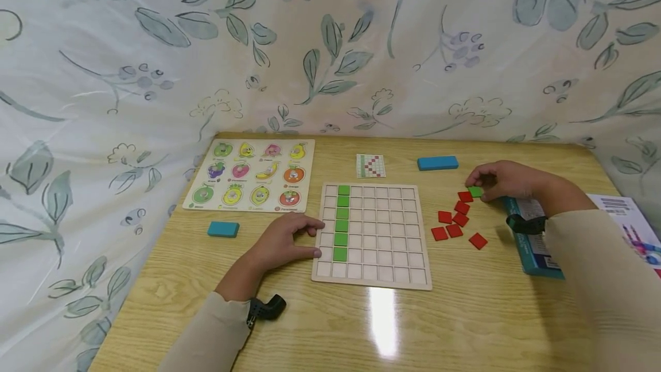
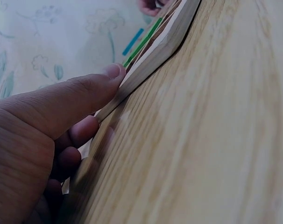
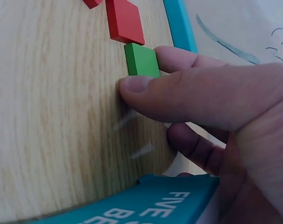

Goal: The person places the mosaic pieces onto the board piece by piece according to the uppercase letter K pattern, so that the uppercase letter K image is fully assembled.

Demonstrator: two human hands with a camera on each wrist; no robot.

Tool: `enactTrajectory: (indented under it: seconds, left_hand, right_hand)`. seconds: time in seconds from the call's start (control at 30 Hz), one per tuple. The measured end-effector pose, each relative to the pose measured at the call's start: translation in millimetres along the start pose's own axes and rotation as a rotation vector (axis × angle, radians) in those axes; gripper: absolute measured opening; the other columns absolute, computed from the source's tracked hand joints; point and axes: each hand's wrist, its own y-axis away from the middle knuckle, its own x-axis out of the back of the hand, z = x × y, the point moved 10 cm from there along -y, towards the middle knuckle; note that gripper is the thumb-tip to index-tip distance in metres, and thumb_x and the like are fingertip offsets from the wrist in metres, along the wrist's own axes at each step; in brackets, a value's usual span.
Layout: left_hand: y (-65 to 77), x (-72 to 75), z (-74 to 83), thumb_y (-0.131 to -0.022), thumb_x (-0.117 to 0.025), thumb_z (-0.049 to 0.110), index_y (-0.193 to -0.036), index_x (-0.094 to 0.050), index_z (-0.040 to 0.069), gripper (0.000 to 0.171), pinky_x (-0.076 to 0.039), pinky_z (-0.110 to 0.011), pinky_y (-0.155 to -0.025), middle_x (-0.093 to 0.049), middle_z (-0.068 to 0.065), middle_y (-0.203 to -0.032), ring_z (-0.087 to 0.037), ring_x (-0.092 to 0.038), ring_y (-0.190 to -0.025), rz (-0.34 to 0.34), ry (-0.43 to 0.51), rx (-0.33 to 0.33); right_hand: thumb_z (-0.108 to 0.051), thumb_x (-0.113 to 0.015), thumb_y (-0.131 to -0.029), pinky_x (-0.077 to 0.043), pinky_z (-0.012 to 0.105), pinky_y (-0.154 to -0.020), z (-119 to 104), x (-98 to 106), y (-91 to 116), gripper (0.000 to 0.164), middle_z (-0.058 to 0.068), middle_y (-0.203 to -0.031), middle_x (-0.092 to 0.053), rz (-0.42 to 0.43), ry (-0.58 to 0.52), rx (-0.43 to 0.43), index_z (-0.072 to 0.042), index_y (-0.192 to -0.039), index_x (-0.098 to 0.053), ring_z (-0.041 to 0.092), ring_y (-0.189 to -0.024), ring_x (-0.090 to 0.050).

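A wooden grid board lies flat on the table, with several green tiles down its second column from the left. My left hand is at the board's left edge, its thumb and forefinger touching the rim apart from each other. In the left wrist view the thumb lies straight against the wooden edge. To the right of the board, my right hand pinches a green tile between thumb and forefinger. That tile is close beside a red tile, in a loose group of several red tiles.
A small pattern card lies behind the board. Blue blocks stand at the back and left. A fruit picture board is back left. Under the right forearm lie a teal box and white printed packaging.
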Motion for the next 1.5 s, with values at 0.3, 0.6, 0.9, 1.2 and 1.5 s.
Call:
enactTrajectory:
  seconds: [0.3,0.6,0.9,1.2,1.5]
  left_hand:
    - [-1.2,-0.4,0.4,-0.084,-0.094,0.035,-0.131,-0.075,0.022,0.052,-0.047,-0.042,-0.101,-0.065,0.015,-0.104,-0.012,-0.058,-0.104,-0.008,0.01,0.006]
    - [-0.7,0.9,-0.3,-0.085,-0.094,0.034,-0.13,-0.075,0.021,0.051,-0.047,-0.042,-0.101,-0.064,0.015,-0.105,-0.012,-0.057,-0.104,-0.007,0.006,0.017]
    - [-0.7,0.8,-0.5,-0.084,-0.094,0.033,-0.13,-0.075,0.02,0.051,-0.046,-0.043,-0.102,-0.064,0.014,-0.104,-0.013,-0.057,-0.105,-0.001,0.005,0.005]
    - [-0.3,-1.0,-1.4,-0.084,-0.094,0.034,-0.131,-0.075,0.021,0.052,-0.047,-0.043,-0.101,-0.064,0.015,-0.104,-0.012,-0.058,-0.104,0.001,-0.011,0.005]
    - [0.2,-1.6,-2.2,-0.084,-0.094,0.035,-0.13,-0.075,0.021,0.052,-0.047,-0.042,-0.101,-0.064,0.015,-0.104,-0.012,-0.057,-0.104,0.008,-0.012,-0.002]
  right_hand:
    - [-0.006,-0.085,-0.09,-0.052,0.029,-0.092,-3.1,2.1,5.6,0.032,0.004,-0.12,-0.07,-0.006,0.004,-0.037,-0.009,-0.12,-0.074,0.027,-0.113,-0.061]
    - [-0.013,-0.088,-0.088,-0.05,0.042,-0.089,-25.0,13.4,14.8,0.029,0.002,-0.11,-0.069,0.073,0.042,-0.012,-0.017,-0.115,-0.076,0.026,-0.104,-0.058]
    - [-0.01,-0.085,-0.09,-0.047,0.038,-0.083,-54.9,7.8,17.4,0.027,0.001,-0.113,-0.069,0.099,-0.003,0.059,-0.017,-0.115,-0.076,0.026,-0.107,-0.054]
    - [-0.011,-0.086,-0.09,-0.046,0.038,-0.08,-85.7,-10.1,16.6,0.029,0.001,-0.107,-0.065,0.082,-0.042,0.106,-0.018,-0.116,-0.075,0.026,-0.103,-0.054]
    - [-0.01,-0.088,-0.089,-0.047,0.034,-0.078,-108.2,-27.7,18.5,0.031,-0.001,-0.101,-0.063,0.088,-0.091,0.217,-0.017,-0.116,-0.074,0.029,-0.095,-0.055]
